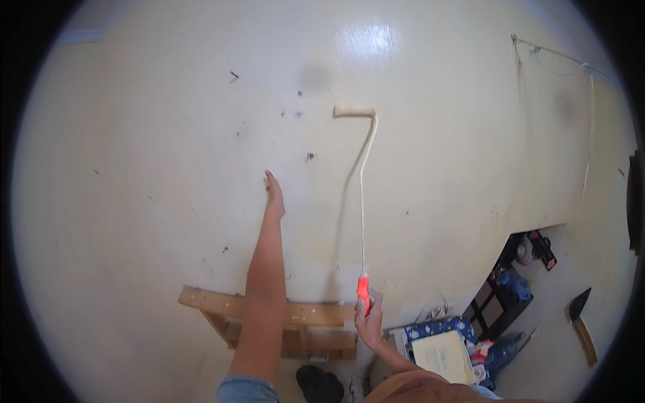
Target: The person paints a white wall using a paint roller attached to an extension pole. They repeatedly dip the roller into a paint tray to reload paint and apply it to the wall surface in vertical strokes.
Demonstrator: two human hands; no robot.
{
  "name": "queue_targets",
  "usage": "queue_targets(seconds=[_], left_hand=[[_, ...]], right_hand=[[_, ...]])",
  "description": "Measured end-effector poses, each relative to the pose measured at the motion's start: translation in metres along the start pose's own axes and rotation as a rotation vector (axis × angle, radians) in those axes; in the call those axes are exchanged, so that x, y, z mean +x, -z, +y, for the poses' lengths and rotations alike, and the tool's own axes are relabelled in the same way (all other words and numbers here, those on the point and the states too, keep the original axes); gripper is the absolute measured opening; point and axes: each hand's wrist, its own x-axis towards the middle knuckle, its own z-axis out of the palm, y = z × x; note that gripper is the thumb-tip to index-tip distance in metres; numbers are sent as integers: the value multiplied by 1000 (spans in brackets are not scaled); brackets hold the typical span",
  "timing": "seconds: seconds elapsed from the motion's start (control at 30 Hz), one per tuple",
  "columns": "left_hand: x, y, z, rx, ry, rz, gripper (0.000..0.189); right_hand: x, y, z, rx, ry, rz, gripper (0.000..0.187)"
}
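A paint roller with a cream sleeve (355,111) and a long bent, paint-coated frame lies over the pale cream wall (428,166). My right hand (369,320), spotted with paint, grips its orange handle (363,288) at the lower middle. To the left, my left arm reaches up, and my left hand (274,195) is raised with its side to the camera, at or close to the wall; whether it touches cannot be told. It holds nothing that I can see. A glossy patch of light (367,41) shines above the roller, which casts a thin shadow to its left.
A wooden stand or bench (216,300) is below my left arm. At the lower right are a cream-coated tray (438,352), blue patterned cloth (426,330), a dark rack (504,315) with bags and a dark blade with a wooden handle (584,342). A cord (590,131) hangs upper right. Nails or marks dot the wall.
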Motion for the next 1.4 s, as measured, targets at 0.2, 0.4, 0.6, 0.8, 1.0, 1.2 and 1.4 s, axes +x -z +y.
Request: queue_targets(seconds=[0.2,0.4,0.6,0.8,1.0,1.2,1.4], left_hand=[[10,4,-14,-71,-49,-66,92],[-16,-8,15,38,34,-17,102],[-36,-14,21,37,64,4,97],[-41,-25,18,55,86,-14,94],[-37,-15,19,13,51,8,92],[-34,-28,19,21,44,112,89],[-31,-27,18,84,51,111,89]], right_hand=[[-138,21,47,-196,-250,-55,33],[-219,40,68,-224,-456,-127,36],[-258,37,92,-265,-375,-102,37],[-293,45,105,-330,-342,-114,40],[-288,65,78,-149,-677,-150,37],[-281,116,83,-373,-404,-78,37],[-290,121,107,-322,-517,-81,40]])
